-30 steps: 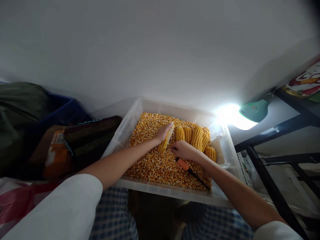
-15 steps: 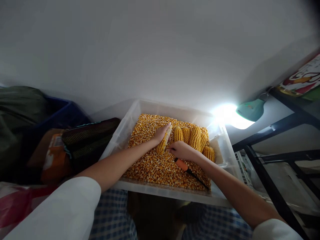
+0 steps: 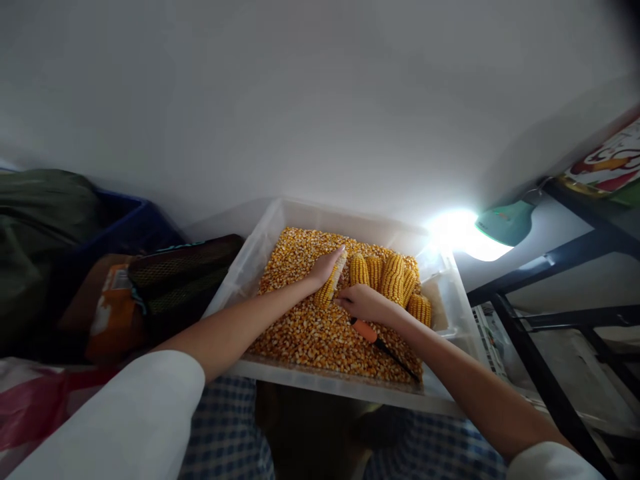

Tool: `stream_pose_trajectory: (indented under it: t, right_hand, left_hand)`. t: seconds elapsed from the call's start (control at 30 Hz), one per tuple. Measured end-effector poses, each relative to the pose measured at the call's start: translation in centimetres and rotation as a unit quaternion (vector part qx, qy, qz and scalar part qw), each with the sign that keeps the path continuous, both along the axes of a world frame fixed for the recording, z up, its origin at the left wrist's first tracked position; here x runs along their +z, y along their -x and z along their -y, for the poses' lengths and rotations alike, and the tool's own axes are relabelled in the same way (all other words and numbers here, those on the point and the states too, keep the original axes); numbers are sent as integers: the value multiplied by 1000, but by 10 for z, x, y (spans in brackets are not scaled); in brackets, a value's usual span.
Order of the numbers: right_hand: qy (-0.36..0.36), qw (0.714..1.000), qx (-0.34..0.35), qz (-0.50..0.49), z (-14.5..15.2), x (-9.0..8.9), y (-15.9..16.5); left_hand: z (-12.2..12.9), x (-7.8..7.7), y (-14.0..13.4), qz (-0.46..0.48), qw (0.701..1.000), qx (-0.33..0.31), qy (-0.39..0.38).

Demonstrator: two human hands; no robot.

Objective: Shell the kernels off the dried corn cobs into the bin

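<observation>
A corn cob (image 3: 327, 291), partly stripped to pale core on its upper side, leans over loose kernels (image 3: 310, 340) in a translucent plastic bin (image 3: 255, 243). My left hand (image 3: 324, 268) is closed around it from the left, thumb up near its top end. My right hand (image 3: 359, 300) is at the cob's lower end, fingers pinched, with a thin dark tip showing by the fingertips; what it holds I cannot make out. Just below this hand lies an orange-handled tool (image 3: 364, 330) with a long black part. Several full corn cobs (image 3: 393, 277) rest behind and right of it.
A lit lamp with a green housing (image 3: 505, 223) hangs off a black metal rack (image 3: 530, 360) at right. Left of the bin are a dark mesh bag (image 3: 183, 277), an orange box (image 3: 107, 303) and a blue crate (image 3: 133, 223). A pale wall (image 3: 300, 100) rises behind.
The view has shifted slightly. Both hands keep their places on and beside the cob, with hardly any visible movement.
</observation>
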State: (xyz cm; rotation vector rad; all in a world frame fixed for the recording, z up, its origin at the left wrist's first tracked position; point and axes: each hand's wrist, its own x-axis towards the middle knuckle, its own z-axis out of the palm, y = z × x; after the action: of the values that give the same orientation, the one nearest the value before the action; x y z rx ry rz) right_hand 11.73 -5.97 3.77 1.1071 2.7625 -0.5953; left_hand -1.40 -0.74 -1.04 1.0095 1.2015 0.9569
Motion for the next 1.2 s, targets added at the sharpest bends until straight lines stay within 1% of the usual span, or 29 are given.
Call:
stream_pose_trajectory:
  t: [0.2, 0.47, 0.67, 0.8, 0.93, 1.03, 1.2]
  right_hand:
    - [-3, 1000, 0, 4, 0, 0, 0]
    - [2, 1000, 4, 19, 0, -2, 0]
    - [-14, 999, 12, 29, 0, -3, -1]
    - [-21, 997, 17, 66, 2, -2, 1]
    - [-22, 994, 15, 106, 4, -1, 3]
    - [-17, 994, 16, 110, 5, 2, 4]
    - [-10, 994, 22, 107, 6, 4, 5]
  left_hand:
    - [-2, -8, 2, -10, 1000, -10, -20]
    - [-4, -13, 0, -7, 1000, -3, -24]
    - [-3, -8, 0, -3, 1000, -11, -14]
    - [-2, -4, -1, -11, 1000, -26, -5]
    - [-2, -4, 0, -27, 999, -39, -23]
    - [-2, -4, 0, -45, 998, -38, -36]
    - [-2, -3, -1, -45, 997, -47, -52]
